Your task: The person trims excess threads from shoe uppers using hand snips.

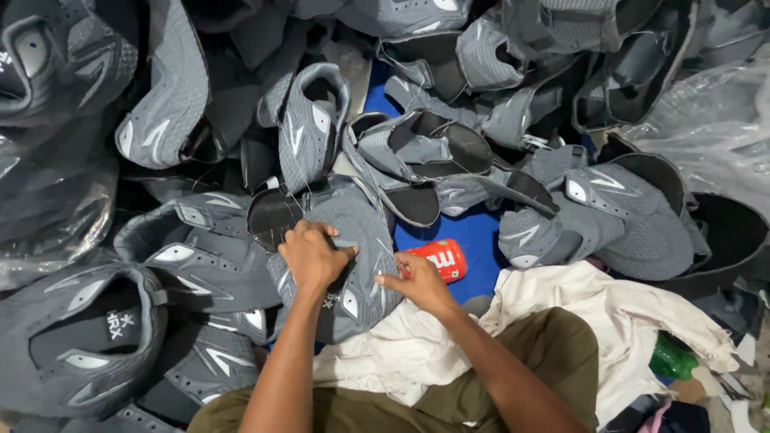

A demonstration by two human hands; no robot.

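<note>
Left hand (pixel 311 256), right hand (pixel 417 281) gripping grey shoe upper (pixel 353 240); red can (pixel 446 258) beside.

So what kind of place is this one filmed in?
Most likely a shoe-making workshop. Grey shoe uppers lie heaped all around, and the left hand and right hand work on one grey upper over a blue sheet.

Brightness: even and soft, moderately bright at centre, dimmer toward the left edge.
Source: overhead, diffuse; no single lamp shows.
Shadows: deep black inside the shoe uppers (pixel 321 128) and between them; faint under the forearms.
Glare: pale sheen on the clear plastic (pixel 714 120) at upper right and on the dark plastic (pixel 48 200) at left.
Colour: blue sheet (pixel 473 232) and red can (pixel 441 258) saturated against grey.
Focus: centre sharp; hands slightly soft.
Edges: wide-angle bending, corners stretched and blurred.
</note>
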